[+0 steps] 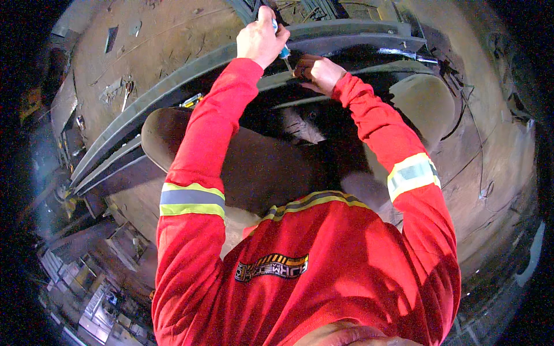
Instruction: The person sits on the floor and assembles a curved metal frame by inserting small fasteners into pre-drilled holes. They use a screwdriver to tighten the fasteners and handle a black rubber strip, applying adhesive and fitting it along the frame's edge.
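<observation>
My left hand is wrapped round the blue handle of a screwdriver, its thin metal shaft slanting down to the right. The tip meets the edge of a curved steel bar. Close beside that tip, my right hand has its fingers curled against the bar. Whatever those fingers pinch is hidden. Two more long curved steel bars arc past just beyond my hands. Both arms reach forward in red sleeves, above my bent knees.
A shiny metal rod lies among the bars to the right. Near my left sleeve is a small yellow object. A pliers-like tool rests on the brown floor. A thin cable trails at right; metal scraps lie lower left.
</observation>
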`<state>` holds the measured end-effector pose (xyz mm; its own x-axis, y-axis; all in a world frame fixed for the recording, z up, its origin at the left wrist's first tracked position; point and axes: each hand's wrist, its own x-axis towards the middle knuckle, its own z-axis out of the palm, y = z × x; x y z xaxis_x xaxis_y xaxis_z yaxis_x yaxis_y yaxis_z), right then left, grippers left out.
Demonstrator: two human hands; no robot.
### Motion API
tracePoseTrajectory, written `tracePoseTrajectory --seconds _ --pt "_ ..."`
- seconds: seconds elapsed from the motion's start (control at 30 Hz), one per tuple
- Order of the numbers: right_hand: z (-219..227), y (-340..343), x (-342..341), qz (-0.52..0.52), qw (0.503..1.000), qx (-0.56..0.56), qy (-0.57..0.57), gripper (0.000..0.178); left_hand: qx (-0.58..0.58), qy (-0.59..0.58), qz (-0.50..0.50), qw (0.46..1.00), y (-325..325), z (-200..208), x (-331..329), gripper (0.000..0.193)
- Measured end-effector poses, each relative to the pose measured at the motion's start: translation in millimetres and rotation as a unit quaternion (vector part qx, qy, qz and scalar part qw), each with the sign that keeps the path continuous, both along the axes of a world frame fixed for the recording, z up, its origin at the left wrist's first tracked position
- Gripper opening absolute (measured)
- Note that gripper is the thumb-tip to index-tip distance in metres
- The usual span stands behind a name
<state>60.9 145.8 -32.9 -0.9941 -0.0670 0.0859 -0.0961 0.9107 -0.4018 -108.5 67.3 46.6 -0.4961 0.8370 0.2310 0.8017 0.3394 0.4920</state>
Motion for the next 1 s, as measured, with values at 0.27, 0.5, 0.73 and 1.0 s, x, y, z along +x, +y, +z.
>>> tracePoseTrajectory --seconds 0.27,0.5,0.73,1.0 --pt "-4.2 2.9 -6.1 0.011 0.999 -0.018 0.036 0.027 -0.07 0.058 0.091 0.992 6.7 -5.0 1.5 0.035" --pt "-6.4 6.6 -16.2 -0.027 0.998 0.036 0.054 0.012 -0.068 0.056 0.065 0.994 0.2 -16.8 33.3 0.034" --pt "-2.6 7.0 1.7 -0.117 0.986 0.107 0.057 0.016 -0.039 0.033 0.095 0.994 -2.1 -15.1 26.0 0.03" --pt "12.0 -14.7 14.9 -0.168 0.979 0.113 0.03 0.035 -0.061 -0.005 0.12 0.991 1.4 -13.7 18.3 0.05"
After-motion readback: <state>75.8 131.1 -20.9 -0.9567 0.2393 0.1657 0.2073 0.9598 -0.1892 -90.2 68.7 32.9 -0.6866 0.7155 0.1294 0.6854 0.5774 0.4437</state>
